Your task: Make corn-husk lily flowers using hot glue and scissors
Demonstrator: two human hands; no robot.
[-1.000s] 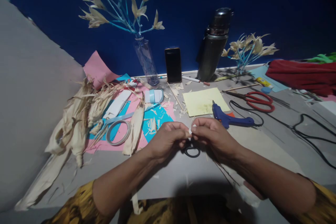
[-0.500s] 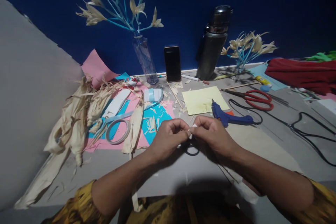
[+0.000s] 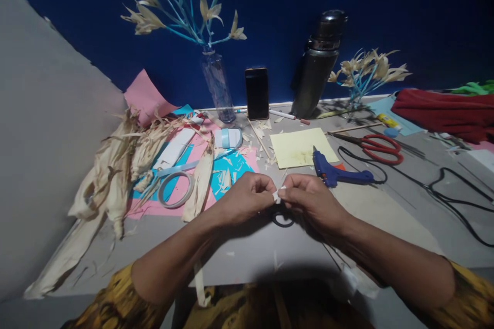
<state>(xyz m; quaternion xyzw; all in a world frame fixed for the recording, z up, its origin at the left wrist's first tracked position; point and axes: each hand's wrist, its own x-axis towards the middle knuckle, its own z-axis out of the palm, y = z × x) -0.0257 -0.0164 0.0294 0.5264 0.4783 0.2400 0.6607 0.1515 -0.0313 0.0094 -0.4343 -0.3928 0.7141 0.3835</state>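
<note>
My left hand and my right hand meet above the front of the table, thumbs and index fingers pinched. Between the fingertips is a small white piece; its material is too small to make out. A black loop, like a scissor handle, shows just beneath the hands, partly covered by them. Beyond my right hand lies a blue hot glue gun, its nozzle over a pale yellow paper.
Left are dried corn husks, a tape roll and coloured paper. At the back stand a bottle of husk flowers, a phone and a flask. Right lie red-handled scissors and a black cord.
Both hands stay pinched together, with slightly more of the white piece showing between the fingertips. The whole view has shifted slightly, the background moving right.
</note>
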